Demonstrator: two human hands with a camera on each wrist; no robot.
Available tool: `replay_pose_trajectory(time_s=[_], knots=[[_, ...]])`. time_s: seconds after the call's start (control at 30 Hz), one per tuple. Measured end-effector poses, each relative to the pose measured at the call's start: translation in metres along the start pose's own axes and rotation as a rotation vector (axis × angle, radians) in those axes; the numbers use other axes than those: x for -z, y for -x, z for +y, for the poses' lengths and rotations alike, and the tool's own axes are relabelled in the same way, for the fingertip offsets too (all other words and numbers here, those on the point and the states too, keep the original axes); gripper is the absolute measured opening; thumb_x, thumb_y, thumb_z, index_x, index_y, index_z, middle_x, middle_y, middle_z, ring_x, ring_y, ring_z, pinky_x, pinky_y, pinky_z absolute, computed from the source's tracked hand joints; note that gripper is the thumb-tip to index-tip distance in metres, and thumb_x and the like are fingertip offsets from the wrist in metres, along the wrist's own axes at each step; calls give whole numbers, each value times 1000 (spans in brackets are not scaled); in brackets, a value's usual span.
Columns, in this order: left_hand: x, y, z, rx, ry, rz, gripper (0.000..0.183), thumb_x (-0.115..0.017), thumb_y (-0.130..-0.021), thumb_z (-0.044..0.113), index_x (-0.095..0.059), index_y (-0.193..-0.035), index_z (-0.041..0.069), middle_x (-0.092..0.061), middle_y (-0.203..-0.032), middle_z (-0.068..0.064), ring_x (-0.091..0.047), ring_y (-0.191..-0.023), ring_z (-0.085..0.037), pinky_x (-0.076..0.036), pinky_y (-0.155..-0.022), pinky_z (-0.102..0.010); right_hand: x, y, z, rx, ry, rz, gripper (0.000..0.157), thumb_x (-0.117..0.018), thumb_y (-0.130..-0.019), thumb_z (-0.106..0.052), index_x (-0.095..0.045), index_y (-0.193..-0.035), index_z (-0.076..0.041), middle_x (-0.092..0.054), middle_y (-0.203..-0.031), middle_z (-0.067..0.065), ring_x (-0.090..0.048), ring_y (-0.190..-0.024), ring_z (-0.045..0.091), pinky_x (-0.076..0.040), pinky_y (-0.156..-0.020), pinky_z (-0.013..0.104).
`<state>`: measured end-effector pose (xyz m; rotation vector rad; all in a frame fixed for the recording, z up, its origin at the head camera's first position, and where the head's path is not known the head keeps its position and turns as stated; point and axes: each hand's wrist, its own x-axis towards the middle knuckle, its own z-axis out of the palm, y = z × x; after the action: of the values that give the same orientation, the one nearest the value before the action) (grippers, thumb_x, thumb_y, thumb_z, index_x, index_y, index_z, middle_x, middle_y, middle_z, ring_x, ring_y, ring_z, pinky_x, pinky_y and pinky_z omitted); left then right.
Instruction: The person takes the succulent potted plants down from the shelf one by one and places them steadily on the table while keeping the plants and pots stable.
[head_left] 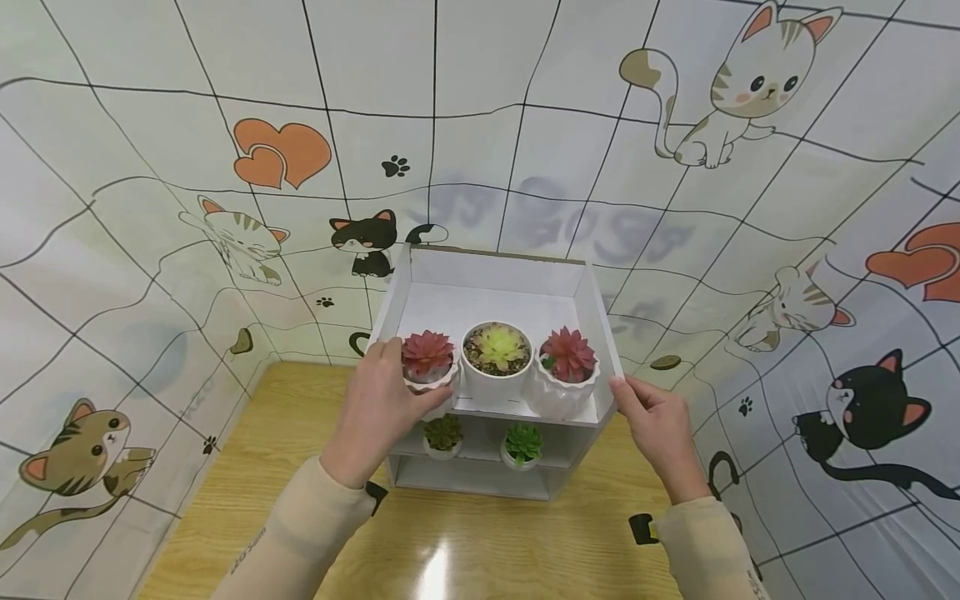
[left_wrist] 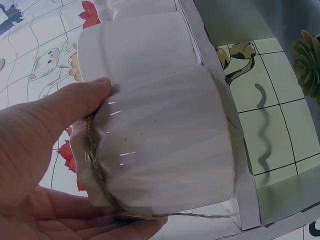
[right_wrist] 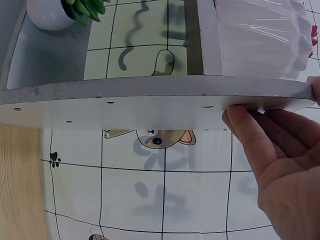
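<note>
A white wooden shelf stands on the table, with three potted succulents along the front of its top. My left hand grips the leftmost one, a red succulent in a white ruffled pot, thumb on one side and fingers on the other. Twine runs around that pot's rim. Beside it are a yellow-green succulent in a round pot and another red succulent. At the shelf's right side panel my right hand holds the upper edge between thumb and fingers.
On the middle level sit a dark green succulent and a bright green succulent in small white pots. The light wooden table lies beneath. A tiled-pattern cloth with cartoon cats hangs behind and on both sides.
</note>
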<state>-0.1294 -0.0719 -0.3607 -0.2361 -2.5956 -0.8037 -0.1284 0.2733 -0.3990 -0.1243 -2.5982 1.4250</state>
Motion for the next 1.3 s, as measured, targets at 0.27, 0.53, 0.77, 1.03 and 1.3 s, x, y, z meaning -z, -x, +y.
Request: replay_pose_trajectory(time_s=[0.27,0.53,0.77,1.03,1.3], knots=[[1,3,1,3,-1,2,75,-100,-65,34,-63,-111,-12,-65,-97,-22,-65,-83,-37,-61,-72,-49,0,0,0,-6,8,1,56,-57,-106,-46,-64,-137,0,-68,-130,23,-70,-114,40,-54,-99,54],[2,4,2,35,-21,-40,84,-98,-67,34,-59,-122,-16,-62,-107,-26,-65,-88,-38,-61,-76,-52,0,0,0,-7,10,-2,57,-57,-106,-46,-65,-137,1,-67,-130,24,-69,-114,41,-53,-100,56],[3,7,1,23,-17,-25,89,-99,-65,36,-58,-124,-16,-60,-109,-25,-65,-89,-38,-61,-77,-51,0,0,1,-5,10,5,56,-57,-105,-45,-65,-136,1,-68,-128,24,-70,-114,40,-53,-99,56],[2,9,-2,17,2,-12,94,-99,-64,37,-56,-130,-15,-59,-112,-24,-64,-92,-38,-61,-78,-52,-2,0,1,29,13,17,53,-58,-106,-42,-66,-134,3,-69,-126,24,-71,-111,40,-54,-97,56],[2,12,-5,-10,16,10,92,-98,-64,36,-57,-129,-15,-57,-109,-22,-63,-90,-35,-61,-79,-51,-2,0,0,12,14,17,54,-57,-106,-43,-66,-134,2,-69,-127,24,-70,-112,41,-54,-98,56]])
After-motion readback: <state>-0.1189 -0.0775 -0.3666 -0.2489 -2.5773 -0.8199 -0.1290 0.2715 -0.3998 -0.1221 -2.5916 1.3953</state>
